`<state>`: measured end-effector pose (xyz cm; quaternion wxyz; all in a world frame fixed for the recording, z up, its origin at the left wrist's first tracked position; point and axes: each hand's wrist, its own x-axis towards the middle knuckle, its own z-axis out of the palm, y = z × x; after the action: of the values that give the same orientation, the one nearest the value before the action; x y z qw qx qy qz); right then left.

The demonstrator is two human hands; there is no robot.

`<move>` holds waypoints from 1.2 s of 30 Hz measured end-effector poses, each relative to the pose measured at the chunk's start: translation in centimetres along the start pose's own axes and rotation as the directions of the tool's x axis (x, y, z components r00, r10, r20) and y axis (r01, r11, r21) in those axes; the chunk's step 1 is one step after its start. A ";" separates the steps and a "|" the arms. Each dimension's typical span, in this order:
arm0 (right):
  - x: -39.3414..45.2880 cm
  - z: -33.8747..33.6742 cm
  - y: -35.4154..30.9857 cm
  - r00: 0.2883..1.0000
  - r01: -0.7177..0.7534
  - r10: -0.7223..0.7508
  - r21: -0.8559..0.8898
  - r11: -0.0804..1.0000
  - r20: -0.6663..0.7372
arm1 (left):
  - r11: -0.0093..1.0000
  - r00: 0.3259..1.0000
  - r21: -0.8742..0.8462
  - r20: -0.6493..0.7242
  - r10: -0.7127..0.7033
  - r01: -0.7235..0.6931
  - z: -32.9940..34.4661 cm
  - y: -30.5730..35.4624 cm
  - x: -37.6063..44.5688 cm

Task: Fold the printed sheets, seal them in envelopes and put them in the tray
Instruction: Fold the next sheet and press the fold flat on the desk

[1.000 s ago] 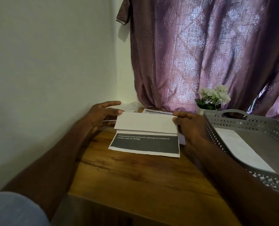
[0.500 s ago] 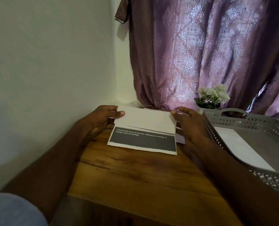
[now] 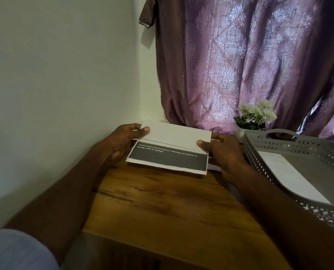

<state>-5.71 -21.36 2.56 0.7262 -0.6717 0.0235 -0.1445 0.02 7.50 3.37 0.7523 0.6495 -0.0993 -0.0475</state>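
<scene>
A printed sheet [image 3: 168,159] with a dark grey band and small white text is held just above the far end of the wooden table [image 3: 162,207]. Its upper part [image 3: 178,135] is folded forward, showing the blank white back. My left hand [image 3: 121,143] pinches the folded part at its left corner, thumb on top. My right hand [image 3: 220,152] pinches the right corner the same way. A grey perforated tray [image 3: 279,151] stands at the right with a white envelope [image 3: 293,178] lying in it.
A white wall runs along the table's left side. A purple patterned curtain [image 3: 240,65] hangs behind. A small white pot of white flowers [image 3: 254,115] stands between the curtain and the tray. More white paper [image 3: 214,168] shows under my right hand.
Both hands have lifted the sheet off the table and raised the folded upper part. The grip has shifted to the flap's corners.
</scene>
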 end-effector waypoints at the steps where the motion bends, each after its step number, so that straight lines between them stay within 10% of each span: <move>1: 0.2 0.0 0.1 1.000 0.009 -0.009 0.020 1.000 -0.020 | 0.999 1.000 0.031 0.019 -0.019 0.018 0.1 0.0 -0.1; 36: 0.1 -0.3 -0.4 0.995 0.057 -0.063 -0.068 0.996 -0.083 | 0.999 0.991 0.028 -0.123 0.047 -0.043 -0.2 0.0 0.5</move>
<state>-5.77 -21.71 2.95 0.6975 -0.6888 0.0390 -0.1939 0.59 7.60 3.38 0.7497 0.6582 -0.0675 0.0112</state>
